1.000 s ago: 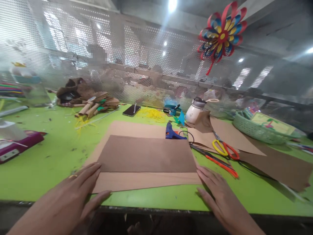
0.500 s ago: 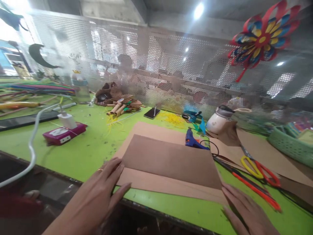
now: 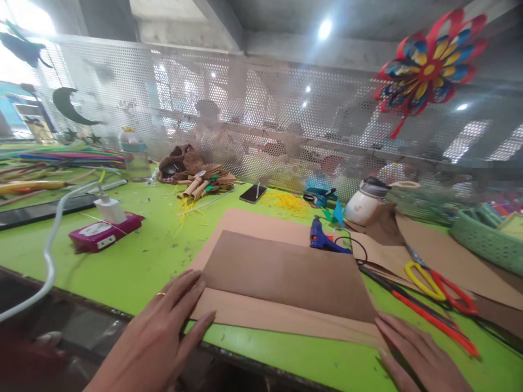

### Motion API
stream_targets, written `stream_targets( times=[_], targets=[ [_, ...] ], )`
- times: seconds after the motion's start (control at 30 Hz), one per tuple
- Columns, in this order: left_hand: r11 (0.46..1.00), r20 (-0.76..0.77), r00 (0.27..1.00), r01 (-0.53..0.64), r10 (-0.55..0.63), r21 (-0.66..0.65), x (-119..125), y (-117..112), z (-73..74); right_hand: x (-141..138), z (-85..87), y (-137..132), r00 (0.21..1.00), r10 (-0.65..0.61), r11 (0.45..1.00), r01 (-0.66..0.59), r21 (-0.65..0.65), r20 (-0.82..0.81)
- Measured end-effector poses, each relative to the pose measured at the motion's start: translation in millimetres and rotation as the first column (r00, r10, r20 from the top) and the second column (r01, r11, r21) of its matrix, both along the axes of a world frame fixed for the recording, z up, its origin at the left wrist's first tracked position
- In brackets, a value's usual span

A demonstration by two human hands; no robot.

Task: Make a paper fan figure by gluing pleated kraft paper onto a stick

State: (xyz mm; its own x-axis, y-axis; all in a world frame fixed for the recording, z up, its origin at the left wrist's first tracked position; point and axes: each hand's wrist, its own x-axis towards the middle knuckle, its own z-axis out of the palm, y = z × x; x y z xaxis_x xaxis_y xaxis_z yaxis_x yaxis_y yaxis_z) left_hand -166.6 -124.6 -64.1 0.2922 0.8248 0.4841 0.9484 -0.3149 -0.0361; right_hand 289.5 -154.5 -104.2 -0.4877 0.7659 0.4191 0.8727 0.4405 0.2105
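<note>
A darker brown strip of paper (image 3: 281,277) lies flat on a larger, lighter brown paper sheet (image 3: 261,220), which shows as a band above and below it. My left hand (image 3: 159,326) rests at the left edge, fingertips on the paper and thumb spread apart near the lower edge. At the lower right corner, my right hand (image 3: 420,351) touches the paper with its fingers stretched out; part of it runs out of view. A blue glue gun (image 3: 327,239) lies on the far right part of the paper.
To the right lie scissors (image 3: 439,286) with yellow and red handles, an orange-handled tool (image 3: 443,324) and a green basket (image 3: 486,237). A purple power strip (image 3: 106,231) with a white cable (image 3: 53,239) sits left. A phone (image 3: 252,193) and yellow shreds (image 3: 286,203) lie behind.
The whole view has shifted slightly, with the scene sitting a little lower. Both hands keep their places at the paper's left edge and lower right corner.
</note>
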Motion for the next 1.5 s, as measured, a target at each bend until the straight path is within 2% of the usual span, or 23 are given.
stream_targets(
  times=[0.1,0.17,0.23,0.3,0.4,0.5,0.63,0.8,0.93,1.0,1.03,1.1,1.2,1.3,1.4,1.5],
  targets=[
    [0.999,0.022,0.999,0.027,-0.026,-0.022,6.0,6.6,6.5,-17.5,13.1,-3.4,0.996,-0.070,0.996,0.072,0.043,-0.052],
    [0.994,0.038,0.994,0.105,-0.104,-0.024,19.9,12.9,16.3,-27.6,20.2,-5.4,0.990,-0.101,0.994,0.103,0.022,-0.096],
    [0.976,0.052,0.975,0.217,-0.216,-0.003,42.5,18.8,28.3,-34.4,25.1,-6.9,0.980,-0.149,0.989,0.146,-0.032,-0.134],
    [0.924,0.037,0.925,0.379,-0.378,-0.040,70.3,23.9,39.3,-38.3,28.1,-8.4,0.966,-0.193,0.979,0.179,-0.094,-0.172],
    [0.869,0.052,0.873,0.487,-0.484,-0.088,108.5,33.1,47.3,-41.5,31.5,-11.0,0.948,-0.232,0.966,0.197,-0.168,-0.219],
    [0.844,0.070,0.857,0.516,-0.511,-0.147,128.3,45.2,44.7,-43.6,35.2,-12.7,0.934,-0.249,0.958,0.198,-0.210,-0.255],
    [0.839,0.030,0.859,0.507,-0.512,-0.197,128.7,56.9,34.3,-46.4,40.8,-12.9,0.919,-0.254,0.955,0.189,-0.227,-0.301],
    [0.853,0.001,0.881,0.459,-0.474,-0.250,123.7,60.6,25.9,-49.8,44.7,-14.1,0.896,-0.225,0.963,0.145,-0.228,-0.382],
    [0.850,0.027,0.882,0.462,-0.471,-0.253,125.4,60.4,27.2,-39.4,48.6,-14.5,0.803,-0.189,0.975,0.085,-0.204,-0.566],
    [0.848,0.049,0.881,0.466,-0.470,-0.254,126.2,60.0,28.8,-24.4,55.2,-8.5,0.759,-0.207,0.976,0.115,-0.186,-0.618],
    [0.846,0.059,0.881,0.467,-0.469,-0.258,126.4,59.8,29.6,-14.9,59.4,-3.0,0.760,-0.228,0.973,0.152,-0.174,-0.608],
    [0.842,0.078,0.882,0.467,-0.465,-0.269,126.0,59.9,30.4,5.4,67.4,12.9,0.826,-0.301,0.953,0.272,-0.131,-0.476],
    [0.832,0.118,0.878,0.478,-0.464,-0.281,123.9,61.6,28.9,29.5,71.6,41.6,0.862,-0.352,0.936,0.315,-0.161,-0.364],
    [0.825,0.152,0.871,0.492,-0.468,-0.277,121.7,64.1,25.3,40.2,65.6,63.2,0.891,-0.379,0.919,0.331,-0.214,-0.250],
    [0.829,0.171,0.869,0.494,-0.464,-0.264,120.6,64.7,22.8,44.5,61.2,70.5,0.904,-0.390,0.906,0.342,-0.249,-0.177],
    [0.833,0.166,0.870,0.493,-0.465,-0.249,120.0,62.2,23.6,50.5,67.5,61.3,0.906,-0.397,0.896,0.348,-0.275,-0.148]
  ],
)
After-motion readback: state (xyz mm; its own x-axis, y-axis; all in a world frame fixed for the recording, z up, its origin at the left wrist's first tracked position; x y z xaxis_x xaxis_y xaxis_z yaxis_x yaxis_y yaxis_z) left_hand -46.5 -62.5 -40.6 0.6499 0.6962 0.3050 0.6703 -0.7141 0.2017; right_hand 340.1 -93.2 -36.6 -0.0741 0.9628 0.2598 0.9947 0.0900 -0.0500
